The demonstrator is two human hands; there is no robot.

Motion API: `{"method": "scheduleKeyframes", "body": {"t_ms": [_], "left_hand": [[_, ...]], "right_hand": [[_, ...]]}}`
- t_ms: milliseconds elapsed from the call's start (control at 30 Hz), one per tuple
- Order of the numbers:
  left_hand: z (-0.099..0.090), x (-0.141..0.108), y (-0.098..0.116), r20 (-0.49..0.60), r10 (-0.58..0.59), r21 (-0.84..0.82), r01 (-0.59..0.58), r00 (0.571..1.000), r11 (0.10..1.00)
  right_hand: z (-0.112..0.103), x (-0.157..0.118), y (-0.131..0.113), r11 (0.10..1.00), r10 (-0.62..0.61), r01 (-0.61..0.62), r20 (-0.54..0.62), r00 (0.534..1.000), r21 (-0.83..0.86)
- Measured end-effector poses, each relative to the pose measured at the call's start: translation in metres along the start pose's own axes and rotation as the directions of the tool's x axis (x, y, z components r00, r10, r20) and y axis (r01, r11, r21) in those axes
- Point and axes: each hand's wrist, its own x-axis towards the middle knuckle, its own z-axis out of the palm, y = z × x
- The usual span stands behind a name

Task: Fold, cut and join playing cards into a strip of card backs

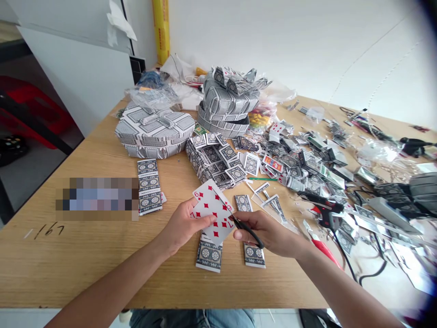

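My left hand (184,223) pinches playing cards (207,202) with red diamonds facing up, thumb across the faces. In my right hand (269,232) are black-handled scissors (251,232), whose blades lie along the cards' right side. I cannot tell whether the blades are cutting. Below the cards, a strip of patterned card backs (209,255) lies partly hidden on the table. Another strip (254,255) runs beneath my right hand. Farther left is a third patterned strip (149,187). Behind my hands stands an open box made of cards (200,161).
Two lidded card-covered boxes (155,130) (228,98) stand at the back. Loose cards and scraps (290,159) spread over the right side. A glue gun (324,209), its cord and a red-handled cutter (321,246) lie right of my hand. Handwritten digits (49,230) mark the table.
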Motion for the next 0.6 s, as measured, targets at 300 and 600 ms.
{"method": "scheduleKeyframes", "body": {"t_ms": [300, 600], "left_hand": [[0.0007, 0.0011, 0.001, 0.003, 0.0, -0.006, 0.0, 1.0, 1.0], [0.0006, 0.003, -0.0031, 0.017, -0.017, -0.036, 0.017, 1.0, 0.999]], "right_hand": [[0.0013, 0.0009, 0.0017, 0.999, 0.029, -0.029, -0.012, 0.999, 0.033], [0.0012, 0.001, -0.0004, 0.998, 0.021, -0.021, 0.0, 1.0, -0.056]]}}
